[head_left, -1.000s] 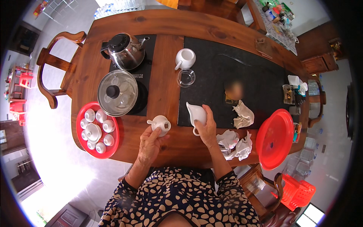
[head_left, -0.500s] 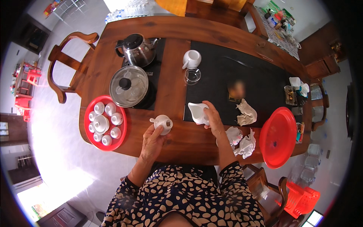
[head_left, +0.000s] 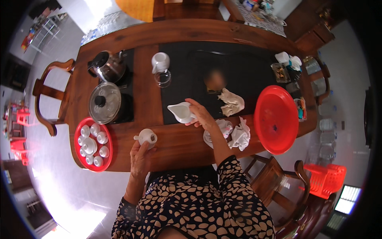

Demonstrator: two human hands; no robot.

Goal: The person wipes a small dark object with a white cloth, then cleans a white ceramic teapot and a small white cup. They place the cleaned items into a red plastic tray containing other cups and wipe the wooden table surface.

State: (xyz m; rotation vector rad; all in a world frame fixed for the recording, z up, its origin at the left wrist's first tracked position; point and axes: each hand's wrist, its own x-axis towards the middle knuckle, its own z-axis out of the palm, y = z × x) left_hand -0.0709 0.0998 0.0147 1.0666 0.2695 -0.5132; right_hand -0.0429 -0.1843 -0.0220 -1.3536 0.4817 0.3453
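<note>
My left hand (head_left: 140,160) grips a small white round ceramic piece (head_left: 147,135) with a stubby handle and a dark patch on it; its exact kind is unclear. It is above the wooden strip at the table's near side. My right hand (head_left: 201,116) is closed around a white spouted pitcher (head_left: 180,111), tilted over the near left corner of the black panel (head_left: 187,75). The pitcher's spout points left. Further back on the panel sit a white ceramic pot (head_left: 160,61) and a clear glass cup (head_left: 163,78).
At left, a red tray (head_left: 110,153) holds several white cups around a lidded bowl; behind it stand a glass-lidded pot (head_left: 113,101) and a steel kettle (head_left: 109,71). Crumpled cloths (head_left: 240,134) lie right of my right arm, beside a large red basin (head_left: 276,115).
The view has turned, so the table's things appear further left. Both hands keep hold of their pieces; against the table, the pitcher is slightly farther away and the left-hand piece slightly nearer me.
</note>
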